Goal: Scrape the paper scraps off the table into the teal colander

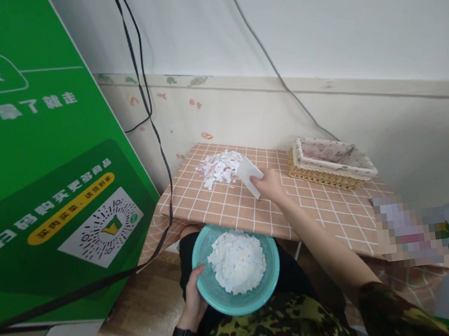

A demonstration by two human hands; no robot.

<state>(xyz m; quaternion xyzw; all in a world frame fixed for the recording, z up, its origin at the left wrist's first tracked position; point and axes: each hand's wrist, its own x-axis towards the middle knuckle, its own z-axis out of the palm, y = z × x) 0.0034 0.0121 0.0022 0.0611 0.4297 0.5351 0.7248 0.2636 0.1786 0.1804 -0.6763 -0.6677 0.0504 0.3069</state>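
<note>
A turquoise plastic basket (241, 303) rests on my lap at the table's front edge, with a heap of white paper scraps (238, 261) in it. My left hand (196, 294) grips its left rim, the thumb over the edge. Above the tabletop my right hand (268, 183) holds a flat white card (249, 176), closed on its right side. Just left of the card lies a loose pile of paper scraps (218, 167), mostly white with some pinkish bits. Whether the card touches the tablecloth I cannot tell.
A brown checked tablecloth (221, 206) covers the table. A lined wicker basket (330, 163) stands at the back right, and a blurred item (408, 230) lies at the right end. Left is a green panel (65, 171), with a black strap (164, 175) hanging before the table's left edge.
</note>
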